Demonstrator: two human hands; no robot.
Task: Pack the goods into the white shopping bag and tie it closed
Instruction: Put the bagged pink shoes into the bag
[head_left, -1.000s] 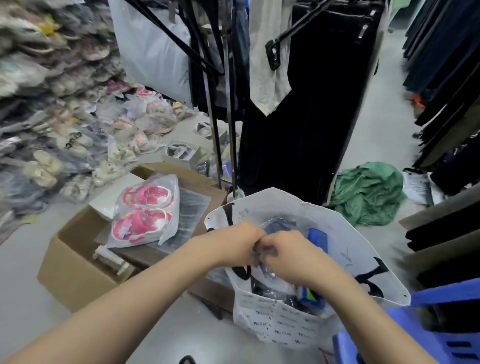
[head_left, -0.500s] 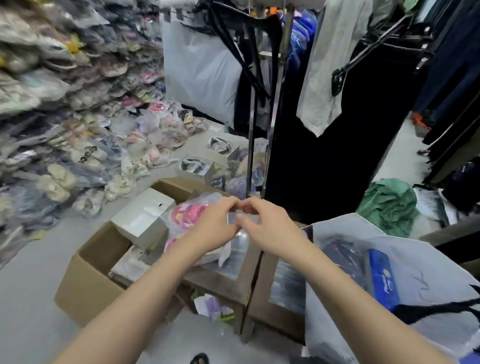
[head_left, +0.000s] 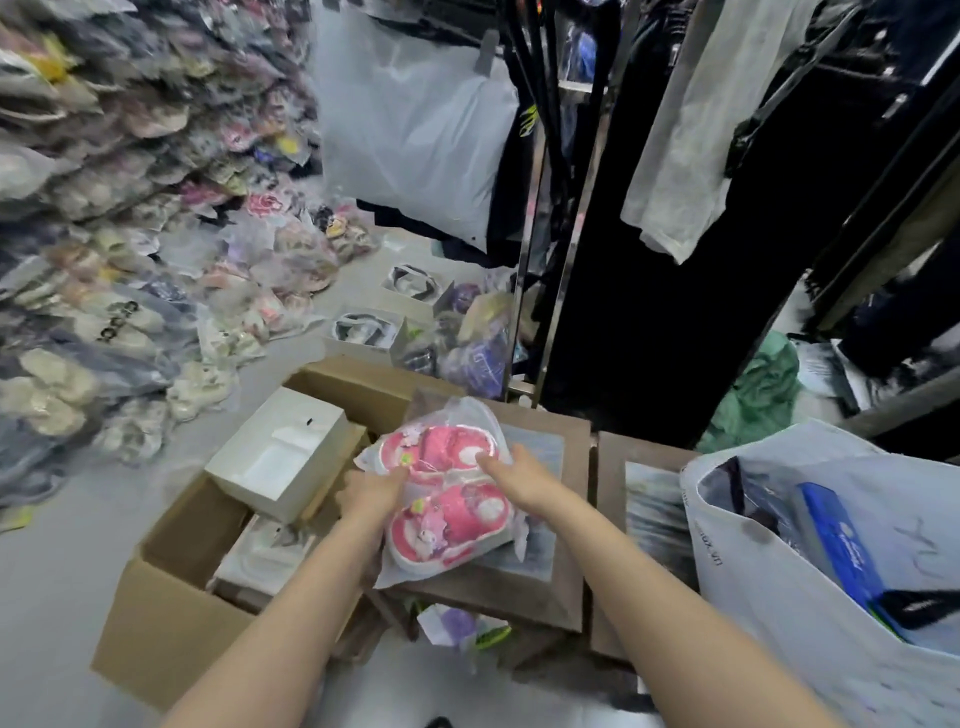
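A clear plastic pack of pink children's shoes (head_left: 447, 488) lies on a brown stool top (head_left: 566, 587) in the middle of the view. My left hand (head_left: 371, 491) grips the pack's left edge. My right hand (head_left: 519, 475) holds its right edge, fingers on the plastic. The white shopping bag (head_left: 810, 618) stands open at the lower right, apart from both hands. Inside it I see a blue box (head_left: 841, 551) and dark wrapped goods.
An open cardboard box (head_left: 171, 613) with white boxes (head_left: 280, 457) sits left of the stool. Piles of bagged shoes (head_left: 104, 260) fill the left side. A metal clothes rack (head_left: 566, 208) with dark garments stands behind. A green cloth (head_left: 758, 395) lies on the floor.
My hands left the white bag, swung left together over the stool, then spread apart and took hold of the pink shoe pack. The view turned left, so the bag sits further right.
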